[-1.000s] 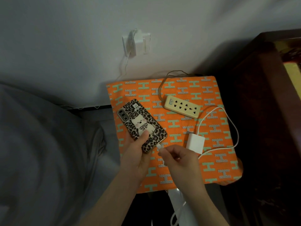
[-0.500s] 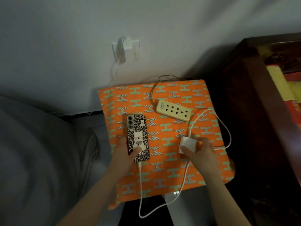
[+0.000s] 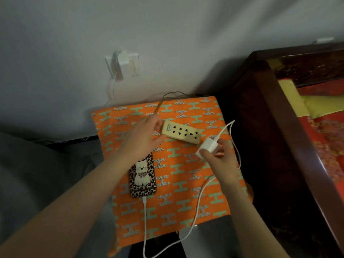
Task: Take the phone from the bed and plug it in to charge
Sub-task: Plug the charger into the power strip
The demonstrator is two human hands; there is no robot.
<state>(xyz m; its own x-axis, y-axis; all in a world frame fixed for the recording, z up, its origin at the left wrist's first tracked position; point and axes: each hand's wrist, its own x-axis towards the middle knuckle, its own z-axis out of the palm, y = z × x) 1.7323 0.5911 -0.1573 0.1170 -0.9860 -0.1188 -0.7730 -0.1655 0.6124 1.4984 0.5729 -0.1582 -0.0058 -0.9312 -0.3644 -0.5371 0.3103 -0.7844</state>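
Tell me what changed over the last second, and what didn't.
The left hand let go of the phone, which now lies on the orange cloth, and reached to the power strip. The right hand released the cable end, now plugged into the phone, and lifted the white charger toward the strip. The strip stayed put.

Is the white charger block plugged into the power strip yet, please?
Not yet. The right hand holds the charger block just off the power strip, whose visible sockets are all empty.

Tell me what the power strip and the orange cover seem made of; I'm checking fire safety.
Power strip: apparently hard plastic, cream, smooth moulded faces with crisp socket holes. Orange cover: seemingly woven fabric, matte, patterned, its edge draping; the fibre can't be told.
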